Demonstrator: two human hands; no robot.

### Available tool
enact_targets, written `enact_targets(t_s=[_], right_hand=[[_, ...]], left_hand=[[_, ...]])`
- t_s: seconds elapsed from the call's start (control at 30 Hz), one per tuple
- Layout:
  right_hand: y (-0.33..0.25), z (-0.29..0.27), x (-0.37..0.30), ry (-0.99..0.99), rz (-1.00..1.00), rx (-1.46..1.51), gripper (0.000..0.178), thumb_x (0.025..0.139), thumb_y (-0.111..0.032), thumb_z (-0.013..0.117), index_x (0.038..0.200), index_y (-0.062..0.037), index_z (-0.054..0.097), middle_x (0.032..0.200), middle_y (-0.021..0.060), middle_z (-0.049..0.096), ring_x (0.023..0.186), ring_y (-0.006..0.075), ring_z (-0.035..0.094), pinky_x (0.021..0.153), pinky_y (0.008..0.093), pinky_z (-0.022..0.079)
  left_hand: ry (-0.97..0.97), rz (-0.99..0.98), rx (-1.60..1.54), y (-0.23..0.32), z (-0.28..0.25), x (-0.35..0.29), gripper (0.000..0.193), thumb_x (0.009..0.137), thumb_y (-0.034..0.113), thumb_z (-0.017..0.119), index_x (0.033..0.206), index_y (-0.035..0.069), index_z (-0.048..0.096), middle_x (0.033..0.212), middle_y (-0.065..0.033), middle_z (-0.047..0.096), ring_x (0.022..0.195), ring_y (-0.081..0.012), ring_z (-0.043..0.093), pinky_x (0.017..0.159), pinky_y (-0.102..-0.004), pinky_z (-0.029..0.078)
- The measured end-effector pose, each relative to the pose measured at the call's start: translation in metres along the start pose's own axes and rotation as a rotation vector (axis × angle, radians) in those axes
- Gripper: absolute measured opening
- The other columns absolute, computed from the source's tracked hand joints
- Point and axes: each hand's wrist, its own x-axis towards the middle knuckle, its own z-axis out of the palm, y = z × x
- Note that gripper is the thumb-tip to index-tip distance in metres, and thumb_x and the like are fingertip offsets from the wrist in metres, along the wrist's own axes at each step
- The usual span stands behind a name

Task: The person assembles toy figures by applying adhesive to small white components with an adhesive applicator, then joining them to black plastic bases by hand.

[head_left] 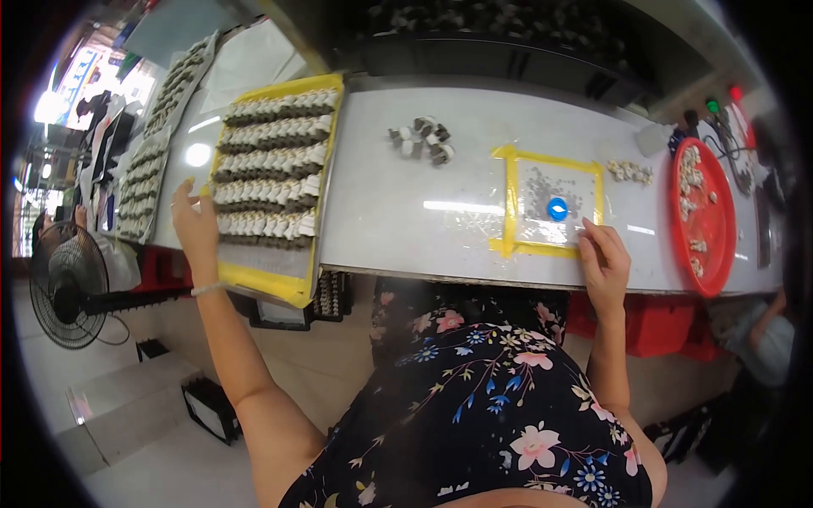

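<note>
My left hand (pixel 195 224) is at the left edge of a tray (pixel 267 284) trimmed with yellow tape. Its thumb and fingers are apart, with the thumb at the tray's edge. Rows of small white-and-dark parts (pixel 271 162) fill most of the tray. On the right, my right hand (pixel 605 258) rests by the corner of a yellow-taped square (pixel 511 203), its fingers loosely bent and apart. Inside the square lie tiny grey pieces (pixel 542 186) and a round blue thing (pixel 556 209). A small heap of white-and-dark parts (pixel 423 140) sits between tray and square.
A red oval tray (pixel 705 229) with small pale parts stands at the right, near a loose pile of them (pixel 630 172). More filled sheets (pixel 144 186) lie at the far left. A black fan (pixel 68 286) stands lower left. Another person's arm (pixel 766 317) shows at the right rim.
</note>
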Motion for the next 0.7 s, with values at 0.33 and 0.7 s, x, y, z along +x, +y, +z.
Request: enact_targets(t_s=[0.33, 0.7], right_hand=[[-0.004, -0.021, -0.001, -0.037, 0.004, 0.037, 0.026, 0.082, 0.001, 0.06, 0.108, 0.0027, 0.062, 0.089, 0.0116, 0.061, 0.08, 0.0184, 0.059, 0.072, 0.0263, 0.047], [0.036, -0.084, 0.04, 0.153, 0.092, -0.21, 0.027, 0.078, -0.001, 0.064, 0.105, -0.0005, 0.064, 0.097, 0.01, 0.062, 0.085, 0.0202, 0.061, 0.077, 0.0288, 0.047]], left_hand=[[-0.283, 0.365, -0.347, 0.248, 0.093, -0.075, 0.055, 0.08, 0.024, 0.064, 0.128, 0.002, 0.047, 0.136, -0.0259, 0.038, 0.127, -0.0432, 0.032, 0.104, -0.0472, 0.029], [-0.536, 0.692, -0.186, 0.266, 0.109, -0.087, 0.042, 0.081, 0.016, 0.058, 0.122, 0.004, 0.053, 0.133, -0.0204, 0.042, 0.122, -0.0429, 0.037, 0.101, -0.0493, 0.032]])
